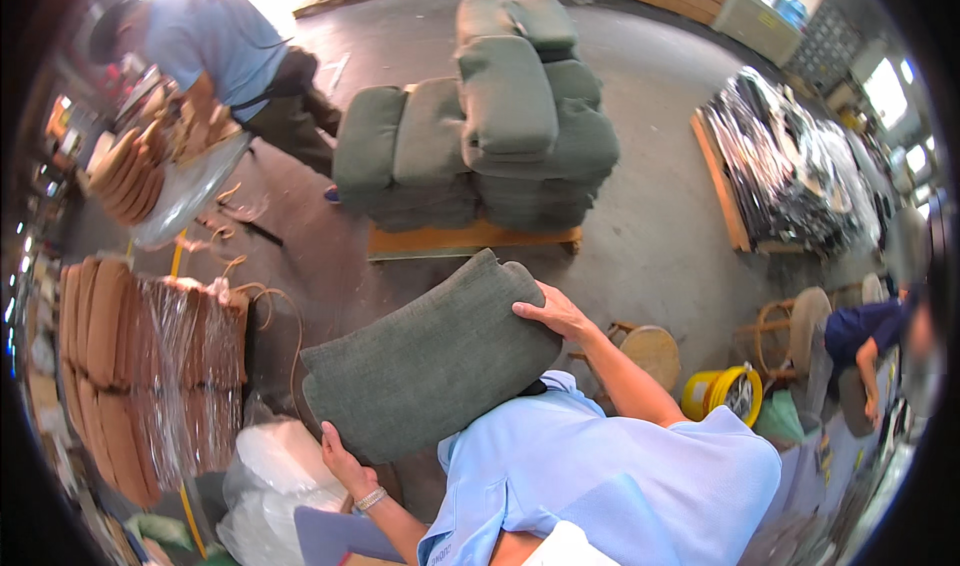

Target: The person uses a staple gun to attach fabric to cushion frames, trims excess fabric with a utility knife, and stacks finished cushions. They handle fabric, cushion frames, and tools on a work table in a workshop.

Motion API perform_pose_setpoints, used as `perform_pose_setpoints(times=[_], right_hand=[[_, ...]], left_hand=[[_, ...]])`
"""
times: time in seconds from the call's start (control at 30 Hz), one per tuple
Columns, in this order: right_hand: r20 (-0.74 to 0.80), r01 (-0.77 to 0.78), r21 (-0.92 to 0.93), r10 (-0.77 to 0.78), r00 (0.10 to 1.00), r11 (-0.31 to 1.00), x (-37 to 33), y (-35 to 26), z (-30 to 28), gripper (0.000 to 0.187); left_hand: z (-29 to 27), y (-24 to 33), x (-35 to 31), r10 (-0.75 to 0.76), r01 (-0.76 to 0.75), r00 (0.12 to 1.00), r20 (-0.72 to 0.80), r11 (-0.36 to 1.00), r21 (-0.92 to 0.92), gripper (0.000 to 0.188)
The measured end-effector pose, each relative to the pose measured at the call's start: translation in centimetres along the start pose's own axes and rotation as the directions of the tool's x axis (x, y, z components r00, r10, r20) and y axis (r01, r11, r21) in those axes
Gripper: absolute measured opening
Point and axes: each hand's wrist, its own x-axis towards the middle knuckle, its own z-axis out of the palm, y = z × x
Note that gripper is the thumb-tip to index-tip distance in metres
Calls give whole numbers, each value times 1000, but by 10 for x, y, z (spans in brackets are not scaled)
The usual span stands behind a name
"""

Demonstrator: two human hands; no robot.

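A dark grey-green upholstered cushion [430,356] is held tilted in front of my body, between both hands. My left hand [348,463] grips its lower left corner, thumb along the edge, with a light band around the wrist. At the upper right end my right hand [556,312] grips the cushion, thumb on top and the other fingers hidden behind it. Beyond, similar grey-green cushions [510,96] are piled in uneven stacks on a wooden pallet [470,246]. My hands are apart from that pile.
Brown cushions [105,366], partly in clear plastic, stand at left beside white plastic bags [280,476]. A co-worker [230,56] bends over brown pieces at far left; another person [870,336] is at right. A round stool [650,356], yellow bucket [722,394] and plastic-wrapped pallet load [790,166] stand right.
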Motion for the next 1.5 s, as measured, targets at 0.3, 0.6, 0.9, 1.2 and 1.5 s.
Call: perform_pose_setpoints(times=[0.3,0.6,0.9,1.2,1.5], right_hand=[[-300,-24,610,259,918,792,-36,70,-15,86],[-458,298,833,277,845,467,31,101,-74,75],[-647,634,758,50,761,156,83,59,-190,71],[-842,847,531,-94,531,17,157,-65,-289,66],[-731,634,675,453,510,376,275,54,-277,68]], left_hand=[[147,66,75,65,-63,884,464,998,-20,55],[375,118,69,272,-139,544,794,962,-234,51],[548,118,9,266,-163,160,951,957,-240,59],[588,40,-1,-515,-746,-300,803,651,139,67],[541,23,68,-154,-528,469,870,741,416,59]])
